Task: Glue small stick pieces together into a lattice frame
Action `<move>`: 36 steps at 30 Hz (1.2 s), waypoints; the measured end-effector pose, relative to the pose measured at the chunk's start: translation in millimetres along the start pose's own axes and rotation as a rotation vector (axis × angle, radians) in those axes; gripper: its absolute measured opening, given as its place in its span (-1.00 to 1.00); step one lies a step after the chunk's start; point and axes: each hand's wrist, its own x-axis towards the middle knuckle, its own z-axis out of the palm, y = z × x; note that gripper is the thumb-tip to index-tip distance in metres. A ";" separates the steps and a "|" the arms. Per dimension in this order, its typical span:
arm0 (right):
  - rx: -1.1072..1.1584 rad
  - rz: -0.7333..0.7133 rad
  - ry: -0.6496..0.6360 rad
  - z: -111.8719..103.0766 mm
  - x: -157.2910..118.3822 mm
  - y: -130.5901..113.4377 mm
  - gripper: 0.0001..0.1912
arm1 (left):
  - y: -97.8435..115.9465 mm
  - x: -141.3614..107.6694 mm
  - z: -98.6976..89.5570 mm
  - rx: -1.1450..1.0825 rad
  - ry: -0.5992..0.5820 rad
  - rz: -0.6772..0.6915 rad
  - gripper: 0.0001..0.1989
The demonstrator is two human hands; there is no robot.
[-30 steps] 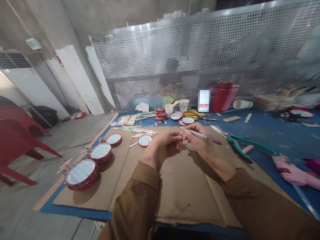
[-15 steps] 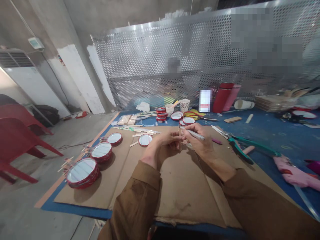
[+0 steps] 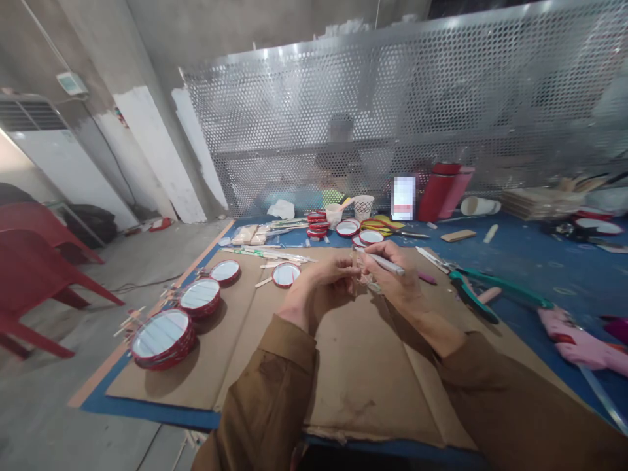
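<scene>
Over the middle of the cardboard sheet [image 3: 363, 379], my two hands meet. My right hand [image 3: 400, 288] grips a white pen [image 3: 386, 263], its tip pointing left toward my left fingers. Pinched in my left hand [image 3: 333, 275] is a small thin pale strip [image 3: 355, 286], mostly hidden by fingers; its exact kind is unclear. A red-rimmed lid [image 3: 285, 275] lies just left of my left hand, with craft sticks [image 3: 263, 282] beside it. Along the left side stand red-rimmed round tins [image 3: 163, 337] with sticks attached at their outer side.
To the right lie teal-handled pliers [image 3: 473, 297] and a pink glue gun [image 3: 576, 337]. Scissors [image 3: 392, 227], paper cups [image 3: 363, 207], stacked lids [image 3: 317, 226], a lit phone [image 3: 403, 198] and a red bottle [image 3: 436, 193] line the back before a perforated metal panel [image 3: 294, 131].
Hardly anything differs. Both hands keep their hold near the same spot; the pen shifts very slightly.
</scene>
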 end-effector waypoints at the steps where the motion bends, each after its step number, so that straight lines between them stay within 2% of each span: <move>1: 0.007 -0.001 0.007 0.1 0.0 -0.1 -0.78 | -0.9 0.5 -0.4 0.006 0.005 -0.005 -0.64; 13: 0.017 0.039 -0.014 -0.2 0.0 -4.2 -0.75 | -4.0 1.4 -1.3 0.022 0.021 -0.010 -0.54; 18: 0.002 0.037 -0.023 0.2 0.5 -2.3 -0.69 | 0.3 -0.9 0.7 0.034 0.020 -0.021 -0.54; 36: 0.043 0.084 -0.009 -1.3 0.2 -8.2 -0.72 | -6.2 2.7 -4.1 0.081 -0.016 -0.012 -0.57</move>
